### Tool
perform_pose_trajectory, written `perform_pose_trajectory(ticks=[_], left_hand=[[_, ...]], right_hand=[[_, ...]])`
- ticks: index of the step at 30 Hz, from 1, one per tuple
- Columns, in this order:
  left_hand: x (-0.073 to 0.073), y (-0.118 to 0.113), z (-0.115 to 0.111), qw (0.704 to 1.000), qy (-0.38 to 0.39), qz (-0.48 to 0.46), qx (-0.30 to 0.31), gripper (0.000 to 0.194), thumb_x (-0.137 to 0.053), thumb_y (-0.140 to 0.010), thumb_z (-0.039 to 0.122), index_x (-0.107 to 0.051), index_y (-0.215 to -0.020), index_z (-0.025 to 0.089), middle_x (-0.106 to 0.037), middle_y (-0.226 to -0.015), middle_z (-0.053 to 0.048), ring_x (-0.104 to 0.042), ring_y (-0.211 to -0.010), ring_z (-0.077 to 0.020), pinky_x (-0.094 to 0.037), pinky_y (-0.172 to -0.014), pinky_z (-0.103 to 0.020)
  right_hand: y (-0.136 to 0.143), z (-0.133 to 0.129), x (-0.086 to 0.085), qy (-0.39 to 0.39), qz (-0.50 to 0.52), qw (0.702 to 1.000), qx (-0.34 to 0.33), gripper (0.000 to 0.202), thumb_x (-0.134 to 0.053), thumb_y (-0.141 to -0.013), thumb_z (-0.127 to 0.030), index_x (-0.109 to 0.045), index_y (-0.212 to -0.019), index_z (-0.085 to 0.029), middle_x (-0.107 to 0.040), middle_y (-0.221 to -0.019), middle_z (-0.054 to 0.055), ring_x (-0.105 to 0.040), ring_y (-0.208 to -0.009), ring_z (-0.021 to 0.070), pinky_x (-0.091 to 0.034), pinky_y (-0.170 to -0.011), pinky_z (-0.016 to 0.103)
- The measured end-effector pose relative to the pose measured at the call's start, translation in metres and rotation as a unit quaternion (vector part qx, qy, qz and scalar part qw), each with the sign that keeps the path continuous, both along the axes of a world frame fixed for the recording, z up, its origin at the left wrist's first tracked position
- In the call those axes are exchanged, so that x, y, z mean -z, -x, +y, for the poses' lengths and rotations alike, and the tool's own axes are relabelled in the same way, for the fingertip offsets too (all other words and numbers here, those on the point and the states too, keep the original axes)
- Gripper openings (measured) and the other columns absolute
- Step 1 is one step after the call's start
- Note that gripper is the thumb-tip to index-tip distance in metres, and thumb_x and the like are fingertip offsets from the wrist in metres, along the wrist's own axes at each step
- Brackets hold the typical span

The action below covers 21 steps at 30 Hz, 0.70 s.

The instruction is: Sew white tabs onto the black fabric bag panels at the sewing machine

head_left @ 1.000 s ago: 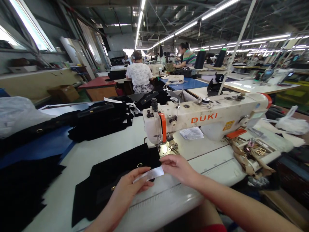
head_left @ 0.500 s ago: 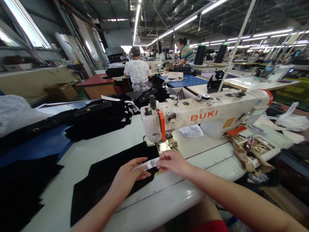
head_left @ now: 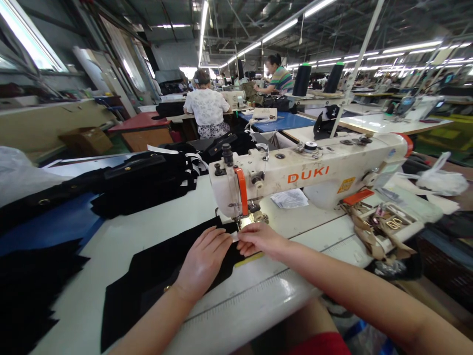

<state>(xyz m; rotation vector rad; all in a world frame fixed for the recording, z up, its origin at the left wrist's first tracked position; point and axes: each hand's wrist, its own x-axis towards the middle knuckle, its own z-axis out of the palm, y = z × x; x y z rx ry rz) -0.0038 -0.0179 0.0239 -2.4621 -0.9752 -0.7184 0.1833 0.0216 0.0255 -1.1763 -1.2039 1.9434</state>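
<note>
A black fabric piece lies flat on the sewing table, its far end by the needle of the sewing machine. Just in front of the needle, my right hand pinches a short white strip, of which only a small bit shows. My left hand is closed at the strip's other side, back of the hand up, its fingertips resting over the black fabric. Most of the strip is hidden by my fingers. A yellow strip shows on the table below my right hand.
Black fabric pieces are heaped behind and left of the table. A tray with tan straps and metal rings sits at the right. Folded paper lies under the machine arm. Two people work further back.
My left hand has turned palm-down and moved closer to my right hand, so less of the white strip shows between them. The view has shifted slightly.
</note>
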Motion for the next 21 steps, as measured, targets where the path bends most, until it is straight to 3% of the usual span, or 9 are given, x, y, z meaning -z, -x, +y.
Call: perform_pose_trajectory(ticks=[2, 3, 4, 6, 7, 9, 13, 21], left_hand=[[0.004, 0.001, 0.009, 1.0, 0.006, -0.015, -0.005, 0.025, -0.044, -0.094, 0.01, -0.069, -0.095, 0.011, -0.072, -0.095, -0.009, -0.064, -0.095, -0.0222, -0.053, -0.091, -0.04], [0.005, 0.001, 0.012, 1.0, 0.014, -0.024, -0.009, 0.024, -0.044, -0.094, 0.011, -0.069, -0.094, 0.012, -0.072, -0.094, -0.009, -0.064, -0.094, -0.0224, -0.054, -0.089, -0.04], [0.007, 0.001, 0.015, 0.999, 0.027, -0.031, -0.012, 0.024, -0.045, -0.094, 0.012, -0.069, -0.093, 0.012, -0.071, -0.093, -0.009, -0.063, -0.092, -0.0223, -0.055, -0.086, -0.039], [0.009, 0.0, 0.018, 0.997, 0.072, -0.034, -0.014, 0.024, -0.045, -0.093, 0.012, -0.069, -0.091, 0.014, -0.071, -0.091, -0.008, -0.063, -0.089, -0.0211, -0.056, -0.082, -0.037], [0.009, 0.0, 0.019, 0.995, 0.099, -0.03, -0.013, 0.023, -0.045, -0.093, 0.011, -0.068, -0.091, 0.014, -0.071, -0.091, -0.008, -0.063, -0.087, -0.0203, -0.056, -0.081, -0.036], [0.008, -0.001, 0.019, 0.989, 0.145, -0.012, -0.007, 0.022, -0.046, -0.092, 0.01, -0.067, -0.093, 0.014, -0.07, -0.093, -0.007, -0.063, -0.085, -0.0191, -0.056, -0.079, -0.034], [0.006, 0.002, 0.018, 0.988, 0.147, 0.038, 0.018, 0.022, -0.046, -0.091, 0.008, -0.066, -0.099, 0.013, -0.07, -0.098, -0.009, -0.064, -0.09, -0.0208, -0.056, -0.084, -0.036], [0.011, 0.008, 0.018, 0.991, 0.112, 0.061, 0.027, 0.025, -0.044, -0.091, 0.007, -0.066, -0.102, 0.013, -0.071, -0.1, -0.008, -0.065, -0.094, -0.0203, -0.056, -0.086, -0.035]], right_hand=[[-0.007, -0.005, 0.001, -0.136, -0.073, 0.988, 0.02, 0.007, -0.062, -0.084, -0.013, -0.067, -0.082, -0.016, -0.069, -0.081, 0.004, -0.064, -0.079, 0.0149, -0.052, -0.082, 0.031], [-0.011, -0.01, 0.002, -0.246, -0.129, 0.961, 0.016, 0.01, -0.06, -0.085, -0.011, -0.069, -0.086, -0.016, -0.069, -0.087, 0.005, -0.063, -0.086, 0.0165, -0.05, -0.087, 0.033], [-0.015, -0.015, 0.004, -0.364, -0.187, 0.912, -0.004, 0.013, -0.059, -0.086, -0.011, -0.07, -0.09, -0.016, -0.068, -0.092, 0.007, -0.061, -0.091, 0.0185, -0.048, -0.089, 0.035], [-0.021, -0.024, 0.008, -0.555, -0.277, 0.781, -0.077, 0.016, -0.056, -0.089, -0.013, -0.07, -0.097, -0.015, -0.067, -0.099, 0.01, -0.058, -0.095, 0.0217, -0.047, -0.09, 0.037], [-0.024, -0.029, 0.01, -0.604, -0.298, 0.73, -0.114, 0.018, -0.055, -0.09, -0.015, -0.07, -0.1, -0.014, -0.067, -0.101, 0.011, -0.057, -0.096, 0.0223, -0.047, -0.09, 0.037], [-0.027, -0.034, 0.013, -0.655, -0.322, 0.666, -0.157, 0.02, -0.05, -0.094, -0.017, -0.069, -0.103, -0.013, -0.066, -0.106, 0.011, -0.056, -0.099, 0.0218, -0.047, -0.091, 0.036], [-0.028, -0.035, 0.016, -0.68, -0.345, 0.62, -0.183, 0.021, -0.048, -0.095, -0.016, -0.066, -0.106, -0.013, -0.066, -0.11, 0.011, -0.054, -0.105, 0.0209, -0.045, -0.095, 0.034], [-0.028, -0.034, 0.019, -0.686, -0.345, 0.615, -0.181, 0.019, -0.05, -0.094, -0.016, -0.065, -0.105, -0.013, -0.066, -0.111, 0.011, -0.054, -0.107, 0.021, -0.045, -0.095, 0.034]])
